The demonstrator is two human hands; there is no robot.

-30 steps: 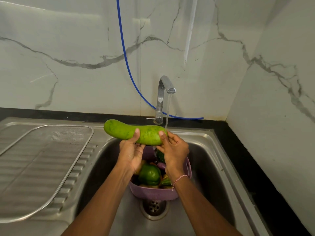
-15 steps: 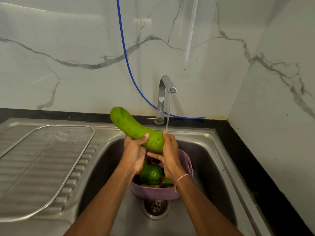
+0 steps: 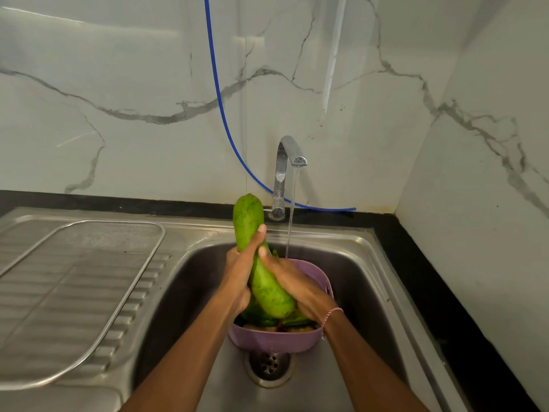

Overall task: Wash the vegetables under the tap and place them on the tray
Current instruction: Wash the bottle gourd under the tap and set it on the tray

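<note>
A long green gourd (image 3: 269, 288) stands nearly upright over the sink, its top end near the tap (image 3: 285, 171), just left of the running water. My left hand (image 3: 240, 272) grips its middle from the left, thumb across the front. My right hand (image 3: 297, 285) wraps its lower part from the right. Below them a purple basket (image 3: 267, 337) sits in the sink bowl with other green vegetables (image 3: 292, 321), mostly hidden by my hands. A wire-mesh tray (image 3: 74, 292) lies on the draining board at the left.
The steel sink (image 3: 371, 292) has its drain (image 3: 269, 365) in front of the basket. A blue hose (image 3: 219, 99) hangs down the marble wall behind the tap. A black counter edge runs along the back and right side.
The gourd has swung from lying level across the sink to nearly upright. Both hands have slid lower along it, and it has moved left out of the water stream.
</note>
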